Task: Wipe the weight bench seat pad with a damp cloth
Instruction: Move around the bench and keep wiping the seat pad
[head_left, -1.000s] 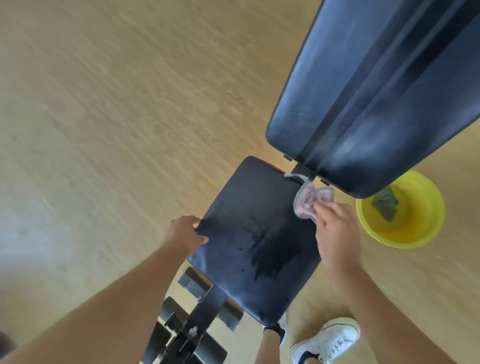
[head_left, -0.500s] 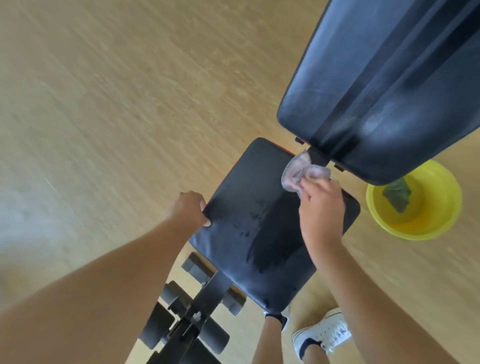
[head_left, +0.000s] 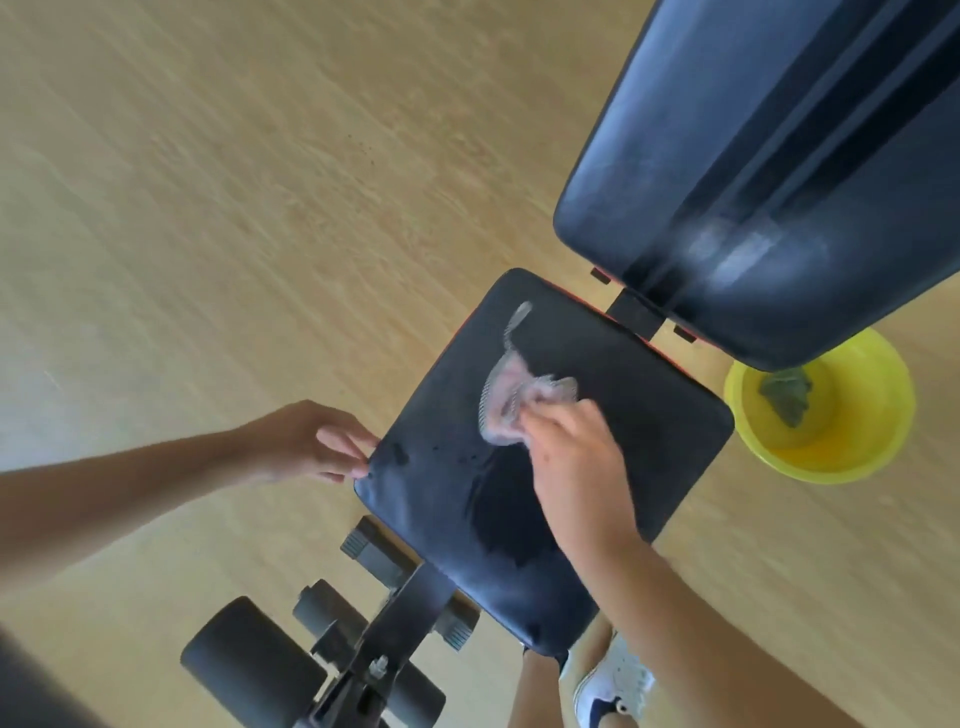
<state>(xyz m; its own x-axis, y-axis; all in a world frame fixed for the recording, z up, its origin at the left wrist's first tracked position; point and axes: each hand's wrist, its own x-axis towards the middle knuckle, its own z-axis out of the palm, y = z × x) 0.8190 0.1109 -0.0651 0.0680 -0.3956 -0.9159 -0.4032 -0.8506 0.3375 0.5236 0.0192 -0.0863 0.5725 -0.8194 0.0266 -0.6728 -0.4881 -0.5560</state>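
The black seat pad (head_left: 649, 441) of the weight bench lies in the middle of the head view, with a dark wet streak down its centre. My right hand (head_left: 576, 467) presses a crumpled pale grey-pink cloth (head_left: 511, 397) onto the middle of the pad. A thin tail of the cloth trails toward the pad's far edge. My left hand (head_left: 306, 441) is at the pad's near-left corner, its fingertips touching the edge.
The raised black backrest (head_left: 769, 171) fills the upper right. A yellow basin (head_left: 826, 447) with water and a dark green cloth (head_left: 787, 392) stands on the wooden floor to the right. The bench frame and foam rollers (head_left: 254, 660) lie below the pad. My white shoe (head_left: 613, 680) is at the bottom.
My right hand has slid the cloth from the pad's far right corner toward its middle and left. My left hand's grip on the corner has loosened to fingertips.
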